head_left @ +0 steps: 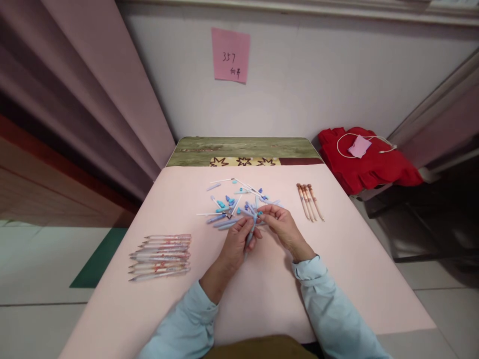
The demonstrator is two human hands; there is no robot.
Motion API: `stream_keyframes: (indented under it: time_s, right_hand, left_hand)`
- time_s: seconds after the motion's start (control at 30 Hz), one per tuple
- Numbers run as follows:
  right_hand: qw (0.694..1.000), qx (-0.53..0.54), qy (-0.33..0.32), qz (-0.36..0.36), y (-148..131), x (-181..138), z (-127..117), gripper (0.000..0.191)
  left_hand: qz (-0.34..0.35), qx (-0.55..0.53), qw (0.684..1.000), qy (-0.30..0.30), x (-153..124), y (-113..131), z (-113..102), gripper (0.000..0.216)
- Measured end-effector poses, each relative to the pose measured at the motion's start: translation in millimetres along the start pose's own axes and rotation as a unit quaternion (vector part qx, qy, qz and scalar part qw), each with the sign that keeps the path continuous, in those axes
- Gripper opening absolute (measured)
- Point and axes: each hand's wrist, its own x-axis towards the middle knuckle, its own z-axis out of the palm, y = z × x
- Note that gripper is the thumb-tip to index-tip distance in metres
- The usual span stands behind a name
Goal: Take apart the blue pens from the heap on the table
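My left hand [234, 243] is closed round a pale blue pen barrel [249, 238], which tilts upward over the middle of the table. Close against its upper part, my right hand [283, 228] pinches a small turquoise piece [260, 214] between thumb and finger. Whether that piece touches the barrel I cannot tell. Just beyond both hands lies a loose heap of pen parts: pale blue barrels [225, 225], thin white refills [209, 215] with dark ends, and small turquoise and dark blue pieces [220, 204]. My hands hide part of this heap.
Several pale patterned pens [160, 258] lie in a row at the left of the pink-white table cover [258, 304]. Several brown-topped pens [310, 202] lie at the right. Past the table's right edge is a red cloth [377, 172] with a white cable; a wall stands behind.
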Motion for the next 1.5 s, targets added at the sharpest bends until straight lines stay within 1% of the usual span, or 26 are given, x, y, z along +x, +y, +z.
stream_keyframes:
  time_s: [0.13,0.23,0.33,0.43,0.5,0.63,0.83,0.9,1.03,1.1,1.2,1.37,1.5]
  right_hand:
    - [1.0,-0.019,-0.016,-0.012,1.9,0.2,-3.2,0.03]
    - [0.999,-0.032,-0.021,-0.027,0.8,0.0,-4.7,0.027]
    - [0.999,-0.022,-0.028,-0.035,1.4,0.9,-6.5,0.024]
    - [0.999,0.001,-0.032,-0.041,4.4,3.2,-9.3,0.027]
    - [0.999,0.004,-0.022,-0.044,5.6,4.4,-10.9,0.031]
    - [0.998,-0.024,0.006,-0.064,2.6,3.6,-10.6,0.03]
    - [0.994,-0.076,-0.022,-0.08,-0.3,0.8,-9.0,0.024]
    - [0.993,-0.08,-0.028,-0.079,0.9,1.5,-10.2,0.024]
    - [0.995,-0.06,-0.051,-0.067,1.3,2.9,-12.8,0.029]
    - [0.995,-0.059,-0.063,-0.057,0.6,2.8,-13.9,0.028]
    - [0.994,-0.073,-0.068,-0.039,1.2,2.4,-16.2,0.024]
    - [0.992,-0.095,-0.084,-0.009,5.3,3.2,-19.3,0.03]
    - [0.992,-0.08,-0.093,-0.026,3.1,1.9,-14.3,0.027]
  left_hand:
    - [-0.007,-0.001,1.0,0.003,0.1,0.0,-0.2,0.032]
    - [-0.007,0.003,1.0,0.002,-0.7,0.9,0.5,0.032]
    - [-0.006,0.006,1.0,0.0,-1.4,2.1,1.2,0.033]
    - [-0.005,0.01,1.0,0.001,-1.7,2.9,1.5,0.032]
    - [-0.009,0.014,1.0,0.003,-1.9,3.4,1.8,0.032]
    - [-0.023,0.029,0.999,0.006,-2.8,4.9,3.1,0.036]
    - [-0.029,0.047,0.998,0.001,-3.4,5.9,4.1,0.034]
    - [-0.028,0.052,0.998,-0.002,-3.3,5.6,3.9,0.034]
    - [-0.032,0.053,0.998,-0.004,-3.6,7.3,4.2,0.034]
    - [-0.038,0.056,0.998,-0.005,-4.2,9.5,4.6,0.033]
    - [-0.044,0.061,0.997,-0.014,-5.4,13.2,4.9,0.033]
    - [-0.043,0.061,0.997,-0.015,-6.1,13.4,4.6,0.035]
    - [-0.034,0.052,0.998,-0.005,-5.4,8.1,3.2,0.039]
